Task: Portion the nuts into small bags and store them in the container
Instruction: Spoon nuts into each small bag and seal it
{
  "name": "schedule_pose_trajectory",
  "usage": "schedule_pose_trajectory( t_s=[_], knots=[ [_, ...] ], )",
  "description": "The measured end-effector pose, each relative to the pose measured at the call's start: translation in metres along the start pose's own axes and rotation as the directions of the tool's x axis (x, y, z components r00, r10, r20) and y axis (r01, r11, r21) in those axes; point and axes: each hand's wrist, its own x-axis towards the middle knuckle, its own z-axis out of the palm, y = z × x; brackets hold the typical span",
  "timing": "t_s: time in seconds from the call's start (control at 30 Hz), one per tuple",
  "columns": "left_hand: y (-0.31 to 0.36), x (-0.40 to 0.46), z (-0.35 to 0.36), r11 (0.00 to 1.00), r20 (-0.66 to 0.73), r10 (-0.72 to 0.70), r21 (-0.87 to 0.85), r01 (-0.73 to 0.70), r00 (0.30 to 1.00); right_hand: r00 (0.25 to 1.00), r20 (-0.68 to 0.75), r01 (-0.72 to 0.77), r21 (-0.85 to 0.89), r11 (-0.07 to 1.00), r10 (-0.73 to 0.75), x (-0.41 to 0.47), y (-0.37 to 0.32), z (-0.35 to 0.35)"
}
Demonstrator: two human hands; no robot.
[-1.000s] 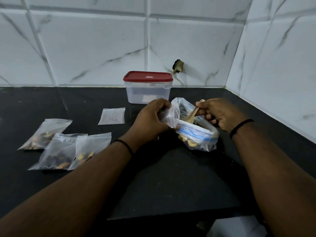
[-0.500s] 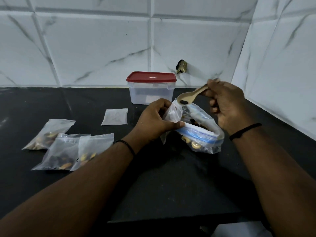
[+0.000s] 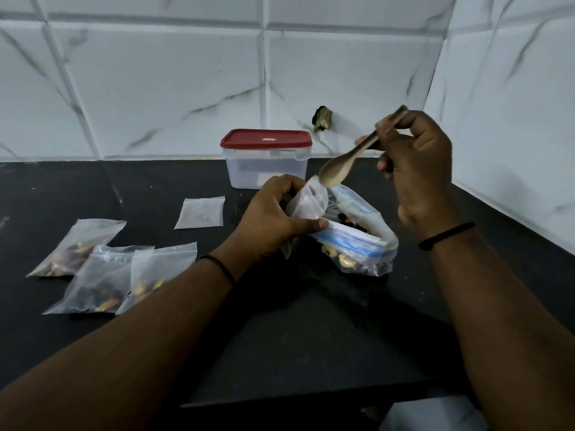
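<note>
My left hand (image 3: 270,220) grips a small clear bag (image 3: 308,203) by its mouth, holding it upright. My right hand (image 3: 417,169) holds a wooden spoon (image 3: 339,166) by the handle, its bowl tilted over the mouth of that small bag. Below lies the big zip bag of nuts (image 3: 357,241), open, with a blue strip along its rim. Three small bags with nuts in them (image 3: 102,269) lie in a cluster at the left. An unfilled small bag (image 3: 200,212) lies flat behind them. The clear container with a red lid (image 3: 266,158) stands shut near the wall.
The black counter (image 3: 311,337) ends in a front edge near the bottom. White marble tiles form the back wall and the right wall, meeting in a corner. A dark broken fitting (image 3: 323,119) sticks out of the back wall behind the container.
My right hand lifted the spoon out of the big nut bag and brought it up over the small bag in my left hand. The left hand stayed on the small bag.
</note>
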Motion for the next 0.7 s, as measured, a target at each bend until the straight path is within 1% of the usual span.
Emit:
schedule_pose_trajectory(
  t_s=[0.1, 0.17, 0.23, 0.3, 0.37, 0.43, 0.5, 0.57, 0.63, 0.7],
  knots=[
    [0.006, -0.005, 0.004, 0.996, 0.101, 0.029, 0.075, -0.037, 0.994, 0.996, -0.092, -0.037, -0.143, 0.989, 0.024, 0.009, 0.010, -0.015],
    [0.010, -0.008, 0.006, 0.994, 0.160, 0.024, 0.106, -0.041, 0.987, 0.995, -0.087, -0.064, -0.207, 0.976, 0.047, 0.012, 0.017, -0.022],
    [0.013, -0.009, 0.006, 0.985, 0.198, 0.029, 0.160, -0.062, 0.980, 0.995, -0.011, -0.094, -0.316, 0.944, 0.096, 0.012, 0.023, -0.024],
    [0.015, -0.010, 0.006, 0.977, 0.209, 0.032, 0.198, -0.074, 0.977, 0.979, 0.101, -0.121, -0.403, 0.907, 0.176, 0.008, 0.027, -0.023],
    [0.014, -0.010, 0.008, 0.971, 0.199, 0.046, 0.220, -0.090, 0.979, 0.939, 0.213, -0.157, -0.431, 0.889, 0.269, 0.003, 0.028, -0.017],
    [0.011, -0.008, 0.007, 0.963, 0.174, 0.059, 0.250, -0.102, 0.983, 0.880, 0.281, -0.239, -0.437, 0.867, 0.384, 0.000, 0.028, -0.011],
    [0.006, -0.005, 0.005, 0.959, 0.147, 0.063, 0.266, -0.101, 0.987, 0.808, 0.286, -0.373, -0.427, 0.824, 0.515, -0.002, 0.026, -0.008],
    [0.002, -0.003, 0.000, 0.957, 0.128, 0.063, 0.273, -0.096, 0.990, 0.751, 0.268, -0.463, -0.438, 0.771, 0.604, -0.002, 0.027, -0.007],
    [-0.002, 0.000, -0.003, 0.957, 0.125, 0.054, 0.275, -0.087, 0.991, 0.719, 0.259, -0.514, -0.426, 0.745, 0.645, -0.001, 0.029, -0.007],
    [-0.004, 0.001, -0.005, 0.957, 0.124, 0.052, 0.276, -0.085, 0.991, 0.715, 0.239, -0.540, -0.409, 0.736, 0.657, -0.001, 0.029, -0.007]
  ],
)
